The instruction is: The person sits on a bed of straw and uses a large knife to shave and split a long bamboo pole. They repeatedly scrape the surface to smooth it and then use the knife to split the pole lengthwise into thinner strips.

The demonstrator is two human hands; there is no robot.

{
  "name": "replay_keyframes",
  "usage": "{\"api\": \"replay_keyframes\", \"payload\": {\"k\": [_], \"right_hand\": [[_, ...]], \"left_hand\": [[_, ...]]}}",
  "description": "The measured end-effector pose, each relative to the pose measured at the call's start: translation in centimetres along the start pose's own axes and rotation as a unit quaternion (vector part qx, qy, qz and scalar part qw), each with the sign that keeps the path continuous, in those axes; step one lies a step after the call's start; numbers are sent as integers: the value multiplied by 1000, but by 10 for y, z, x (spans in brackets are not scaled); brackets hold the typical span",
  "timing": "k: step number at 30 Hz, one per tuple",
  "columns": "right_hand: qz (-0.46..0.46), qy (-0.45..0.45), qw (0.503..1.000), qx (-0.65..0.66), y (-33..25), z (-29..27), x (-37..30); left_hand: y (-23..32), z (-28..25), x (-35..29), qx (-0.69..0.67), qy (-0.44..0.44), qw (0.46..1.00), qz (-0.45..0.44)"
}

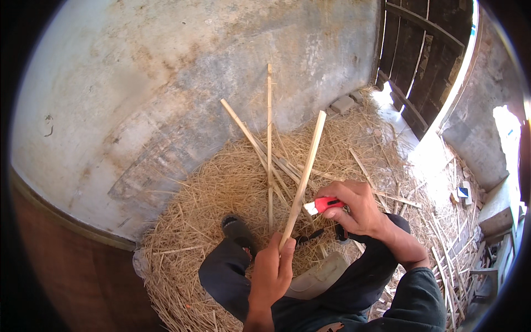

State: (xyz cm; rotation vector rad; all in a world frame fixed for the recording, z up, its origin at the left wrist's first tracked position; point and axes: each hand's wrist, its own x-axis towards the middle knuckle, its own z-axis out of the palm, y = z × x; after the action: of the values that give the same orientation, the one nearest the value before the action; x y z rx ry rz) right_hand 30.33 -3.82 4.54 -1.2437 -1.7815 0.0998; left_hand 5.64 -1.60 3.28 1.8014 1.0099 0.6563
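Trimming work looks to be the step in hand, as I judge it from my remote seat, taking the straw-coloured litter [193, 216] as landmark. Above the middle of that litter I have one long pale stick [307, 169]; my left hand [271, 271] is closed firmly around its near end, thumb laid along the wood. My right hand [358, 207], over the litter more to the right, is curled tight around a red cutter [332, 203], its whitish tip turned left toward the stick. That tip sits just beside the wood, though from this angle I can't make out whether they touch. For the next move I'd want the left grip steady, the tip settled on the stick's side, and both knees [218, 271] out of its path. The stick's long axis runs from the left fist outward, slanting somewhat right, with its free end toward the stained wall [221, 50] beyond the litter. Two thinner strips [269, 110] cross near the litter's wall side.
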Motion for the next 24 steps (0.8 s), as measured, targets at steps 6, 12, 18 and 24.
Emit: {"api": "replay_keyframes", "payload": {"k": [6, 12, 18, 24], "right_hand": [[-42, 4, 996, -74, -3, 6, -1], [-35, 7, 992, -124, -12, 9, 0], [-43, 21, 987, -152, -11, 13, -2], [-36, 16, 982, -182, -15, 16, -1]], "left_hand": [[-2, 4, -2, 46, -12, 999, 6], [-3, 8, -2, 74, 33, 996, 49], [-4, 11, -2, 79, 62, 993, 68], [-8, 11, -3, 76, 81, 991, 73]]}}
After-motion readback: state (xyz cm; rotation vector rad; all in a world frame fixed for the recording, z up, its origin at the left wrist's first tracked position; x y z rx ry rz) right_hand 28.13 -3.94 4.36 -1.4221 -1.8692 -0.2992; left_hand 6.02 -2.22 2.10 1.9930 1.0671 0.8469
